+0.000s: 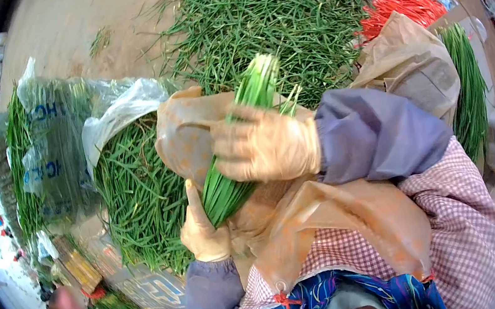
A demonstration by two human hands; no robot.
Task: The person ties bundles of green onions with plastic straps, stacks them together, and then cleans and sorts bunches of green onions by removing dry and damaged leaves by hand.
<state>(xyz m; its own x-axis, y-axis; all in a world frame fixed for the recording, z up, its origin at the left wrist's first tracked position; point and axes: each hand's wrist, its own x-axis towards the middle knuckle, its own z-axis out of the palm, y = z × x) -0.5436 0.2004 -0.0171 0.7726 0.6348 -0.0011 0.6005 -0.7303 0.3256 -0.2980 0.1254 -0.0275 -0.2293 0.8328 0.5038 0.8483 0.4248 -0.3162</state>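
Note:
A bunch of green chives (227, 192) slants across my lap, its pale cut ends up and its leaves down. My right hand (268, 145), in a cream glove, lies over the middle of the bunch with its fingers curled across it, blurred by motion. Lower down, my left hand (205, 233), gloved the same way, holds the leafy end. Its thumb points up beside the leaves, and its other fingers are hidden. Beneath the bunch is a translucent brown plastic apron (337, 208) over my checked clothing.
Loose chives (279, 17) are heaped on the floor ahead. Red ties (401, 9) lie at the upper right, near more chives (465, 86). To my left are stacked chives (137, 182) and a clear printed bag (57, 149). Another person (66, 303) is at the lower left.

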